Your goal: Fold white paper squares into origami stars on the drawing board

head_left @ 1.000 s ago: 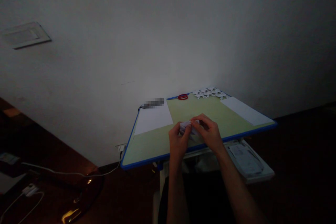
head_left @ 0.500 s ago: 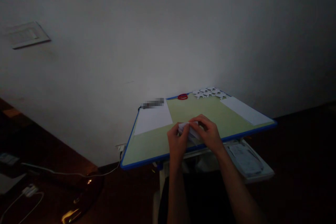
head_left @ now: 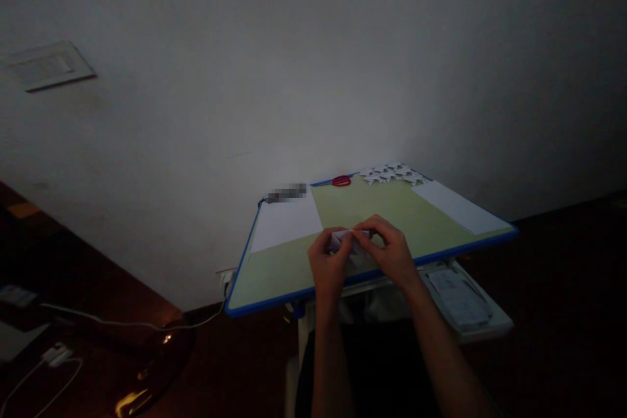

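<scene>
A small piece of folded white paper (head_left: 337,240) is held between both hands, just above the front part of the green table top (head_left: 274,281). My left hand (head_left: 329,262) pinches its left side between thumb and fingers. On the other side my right hand (head_left: 388,249) grips the paper near its top edge, thumb and index finger close to the left thumb. Fingers cover much of the paper, so its exact folded shape is hard to make out.
Several folded white paper pieces (head_left: 392,173) lie at the back right, beside red-handled scissors (head_left: 341,181). White sheets lie left (head_left: 287,222) and right (head_left: 458,206). A pixelated item (head_left: 287,192) tops the left sheet. Below the table's right side sits an open drawer (head_left: 463,300).
My left hand has shifted slightly to the left with the paper. The folded paper's lower part has changed its angle between the fingers. My right hand has barely moved.
</scene>
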The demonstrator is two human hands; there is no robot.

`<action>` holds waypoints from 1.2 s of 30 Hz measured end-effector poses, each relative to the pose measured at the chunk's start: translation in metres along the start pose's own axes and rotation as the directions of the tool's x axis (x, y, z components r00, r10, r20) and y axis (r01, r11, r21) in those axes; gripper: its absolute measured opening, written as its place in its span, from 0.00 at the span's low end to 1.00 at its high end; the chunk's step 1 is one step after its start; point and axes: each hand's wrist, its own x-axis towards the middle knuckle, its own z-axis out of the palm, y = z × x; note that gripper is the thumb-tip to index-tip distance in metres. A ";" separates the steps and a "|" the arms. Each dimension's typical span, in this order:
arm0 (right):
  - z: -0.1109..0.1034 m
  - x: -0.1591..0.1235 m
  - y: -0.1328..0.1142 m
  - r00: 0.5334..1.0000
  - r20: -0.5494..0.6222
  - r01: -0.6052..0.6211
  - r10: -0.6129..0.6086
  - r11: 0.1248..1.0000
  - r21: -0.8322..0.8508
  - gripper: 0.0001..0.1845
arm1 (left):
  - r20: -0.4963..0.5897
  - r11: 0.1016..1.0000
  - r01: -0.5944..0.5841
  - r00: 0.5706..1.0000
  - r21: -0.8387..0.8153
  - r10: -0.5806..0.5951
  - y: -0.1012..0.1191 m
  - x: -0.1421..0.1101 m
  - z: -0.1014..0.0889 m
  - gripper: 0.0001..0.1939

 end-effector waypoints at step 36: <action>-0.006 0.001 -0.018 0.997 0.046 0.065 -0.062 0.995 -0.078 0.05 | 0.026 1.000 -0.029 0.999 0.009 0.029 0.003 -0.003 -0.003 0.09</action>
